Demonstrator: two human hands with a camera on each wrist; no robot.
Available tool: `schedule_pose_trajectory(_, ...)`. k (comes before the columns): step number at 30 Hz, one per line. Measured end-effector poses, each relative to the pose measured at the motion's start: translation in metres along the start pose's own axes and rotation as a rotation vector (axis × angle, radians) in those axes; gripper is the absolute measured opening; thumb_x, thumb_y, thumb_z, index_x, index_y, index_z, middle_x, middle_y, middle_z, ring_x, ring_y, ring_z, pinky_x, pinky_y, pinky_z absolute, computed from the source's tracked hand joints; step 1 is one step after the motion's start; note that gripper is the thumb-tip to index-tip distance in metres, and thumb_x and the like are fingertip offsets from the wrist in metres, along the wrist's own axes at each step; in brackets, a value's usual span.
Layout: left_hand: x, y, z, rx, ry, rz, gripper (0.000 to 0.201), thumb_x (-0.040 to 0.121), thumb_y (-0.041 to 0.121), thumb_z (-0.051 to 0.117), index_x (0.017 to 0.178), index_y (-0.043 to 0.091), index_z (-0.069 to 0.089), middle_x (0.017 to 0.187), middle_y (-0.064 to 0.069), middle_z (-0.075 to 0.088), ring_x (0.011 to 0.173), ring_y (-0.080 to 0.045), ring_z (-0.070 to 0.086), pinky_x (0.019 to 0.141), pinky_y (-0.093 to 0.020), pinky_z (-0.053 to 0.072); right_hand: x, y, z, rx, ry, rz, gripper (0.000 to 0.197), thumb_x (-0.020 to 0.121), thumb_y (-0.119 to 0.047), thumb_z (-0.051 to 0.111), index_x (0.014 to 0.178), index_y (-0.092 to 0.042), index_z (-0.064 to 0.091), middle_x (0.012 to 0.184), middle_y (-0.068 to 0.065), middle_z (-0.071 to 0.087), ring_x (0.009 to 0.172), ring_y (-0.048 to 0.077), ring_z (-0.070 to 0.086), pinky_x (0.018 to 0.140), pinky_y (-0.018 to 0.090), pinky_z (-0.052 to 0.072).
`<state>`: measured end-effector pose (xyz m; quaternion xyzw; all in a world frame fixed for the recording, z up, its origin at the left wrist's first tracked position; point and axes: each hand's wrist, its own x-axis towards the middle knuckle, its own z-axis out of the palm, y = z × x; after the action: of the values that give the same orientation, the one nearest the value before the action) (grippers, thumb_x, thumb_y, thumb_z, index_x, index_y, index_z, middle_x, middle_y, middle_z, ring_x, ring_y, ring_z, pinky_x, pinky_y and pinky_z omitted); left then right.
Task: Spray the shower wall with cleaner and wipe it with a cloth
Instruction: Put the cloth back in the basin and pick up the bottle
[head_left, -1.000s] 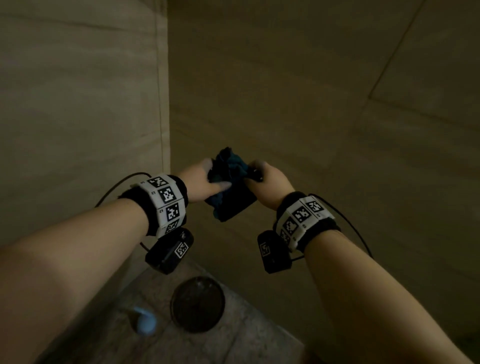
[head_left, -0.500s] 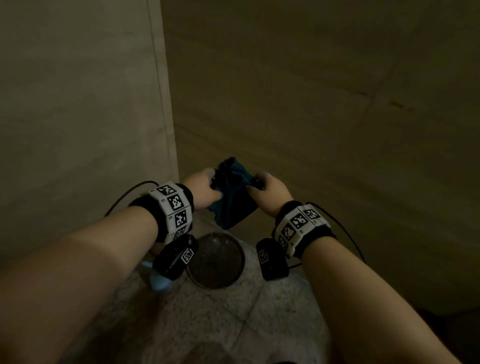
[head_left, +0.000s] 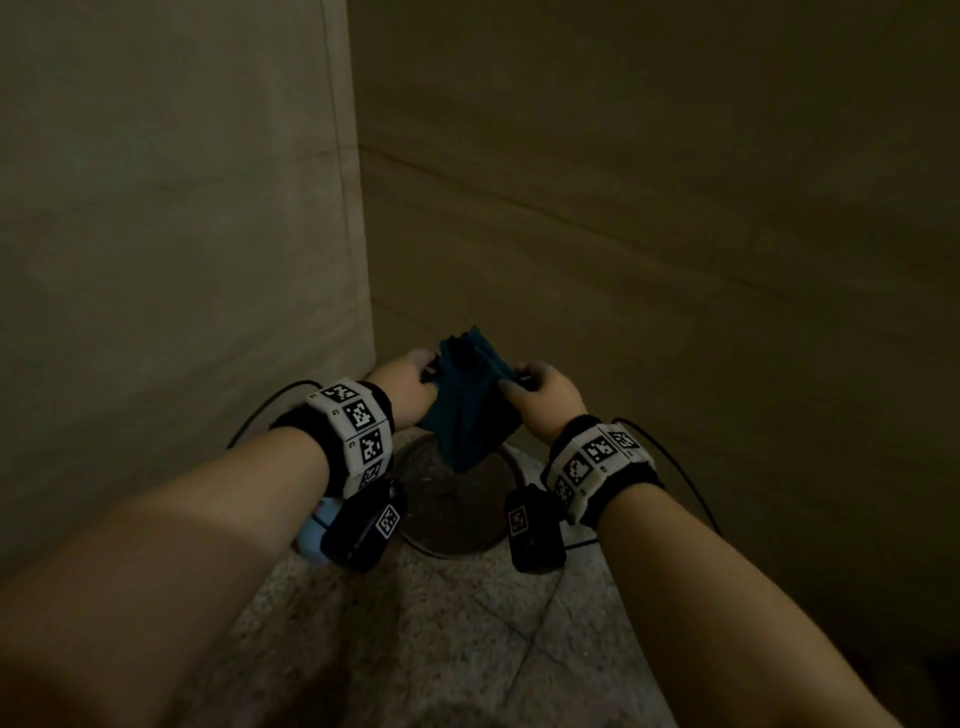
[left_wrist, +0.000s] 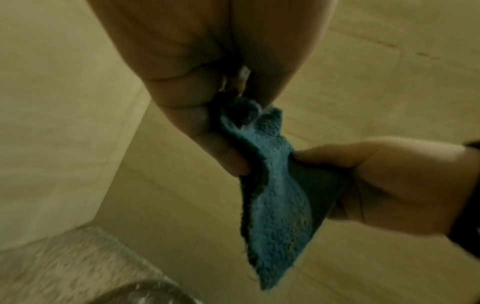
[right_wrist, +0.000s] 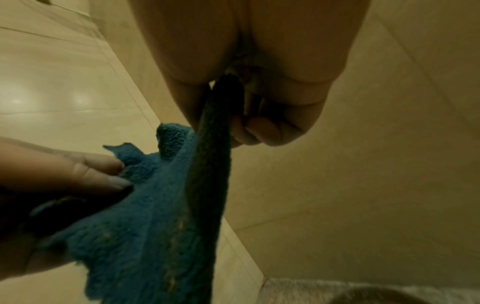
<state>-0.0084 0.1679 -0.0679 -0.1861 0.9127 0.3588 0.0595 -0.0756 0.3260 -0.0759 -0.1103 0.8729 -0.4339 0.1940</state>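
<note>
Whereas a second ago the two hands held the cloth (head_left: 470, 410) as a bunched wad at mid-wall height, with the round floor drain well below them, they now hold it lower in the corner of the shower, directly above the drain (head_left: 451, 506), and the cloth has opened from a wad into a hanging sheet. Left hand (head_left: 402, 392): grip closed on the left upper edge, thumb and fingers pinching the fabric, as the left-wrist view confirms. Right hand (head_left: 543, 397): grip closed on the right upper edge, fingers curled round a fold of it. The change suggests that the cloth is being spread or refolded to a fresh face, so wiping is probably paused rather than finished; neither hand touches the shower wall (head_left: 649, 218), which lies just beyond the cloth.

Cloth: teal, with a looped terry pile and frayed, uneven edges; a few pale specks show on its surface in the right-wrist view. It hangs limp to a point, apart from wall and floor. A pale blue object (head_left: 311, 535), partly hidden behind the left wrist, stands on the floor (head_left: 441, 649) near the drain; whether it is the cleaner cannot be told.
</note>
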Motion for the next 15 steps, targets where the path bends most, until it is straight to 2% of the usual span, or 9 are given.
schedule_pose_trajectory(2,0.002,-0.011,0.009,0.014,0.029,0.007,0.039,0.099,0.014,0.039,0.137,0.010,0.040,0.129,-0.018,0.054,0.108,-0.032,0.055,0.083,-0.033,0.045,0.006,0.014,0.010,0.067,0.005,0.029,0.042,0.093,-0.031,0.054,0.130,-0.012,0.047,0.125,0.007,0.056,0.103,0.022,0.058,0.078,0.028,0.044)
schedule_pose_trajectory(5,0.007,-0.023,0.023,-0.001,0.044,0.005,0.034,0.099,0.009,0.036,0.131,0.002,0.044,0.118,-0.021,0.056,0.085,-0.025,0.052,0.059,-0.027,0.034,0.014,0.033,0.020,0.276,0.006,0.132,0.042,0.092,-0.033,0.056,0.127,-0.010,0.050,0.114,0.006,0.056,0.085,0.017,0.058,0.068,0.025,0.047)
schedule_pose_trajectory(6,0.008,-0.026,0.027,-0.013,0.037,-0.002,0.034,0.099,0.008,0.035,0.131,0.002,0.044,0.117,-0.019,0.055,0.087,-0.027,0.053,0.058,-0.025,0.032,0.016,0.039,0.023,0.367,-0.002,0.175,0.041,0.092,-0.033,0.056,0.125,-0.010,0.052,0.112,0.005,0.056,0.084,0.018,0.057,0.068,0.027,0.048)
schedule_pose_trajectory(8,0.010,-0.029,0.034,-0.040,0.028,-0.030,0.035,0.100,0.008,0.035,0.134,0.002,0.043,0.124,-0.020,0.055,0.106,-0.034,0.054,0.062,-0.025,0.034,0.021,0.052,0.027,0.549,-0.015,0.257,0.036,0.091,-0.031,0.057,0.122,-0.012,0.055,0.114,0.006,0.057,0.094,0.023,0.057,0.084,0.036,0.050)
schedule_pose_trajectory(10,0.012,-0.030,0.040,-0.056,0.028,-0.056,0.036,0.100,0.008,0.035,0.135,0.002,0.042,0.128,-0.021,0.054,0.114,-0.035,0.052,0.072,-0.028,0.038,0.026,0.065,0.032,0.707,-0.036,0.314,0.038,0.090,-0.022,0.060,0.126,-0.015,0.051,0.119,0.008,0.056,0.103,0.026,0.055,0.096,0.041,0.046)
schedule_pose_trajectory(13,0.016,-0.035,0.049,-0.063,0.019,-0.068,0.038,0.100,0.007,0.036,0.137,0.003,0.041,0.133,-0.018,0.052,0.118,-0.033,0.051,0.090,-0.031,0.041,0.030,0.074,0.042,0.790,-0.082,0.337,0.049,0.089,-0.003,0.058,0.134,-0.016,0.043,0.126,0.014,0.050,0.110,0.032,0.053,0.089,0.041,0.048)
schedule_pose_trajectory(15,0.020,-0.040,0.054,-0.093,0.025,-0.072,0.039,0.098,0.008,0.039,0.137,0.003,0.043,0.134,-0.017,0.052,0.119,-0.033,0.051,0.089,-0.030,0.042,0.035,0.080,0.049,0.733,-0.085,0.324,0.054,0.087,0.004,0.058,0.135,-0.014,0.041,0.132,0.016,0.048,0.116,0.037,0.053,0.091,0.043,0.049)
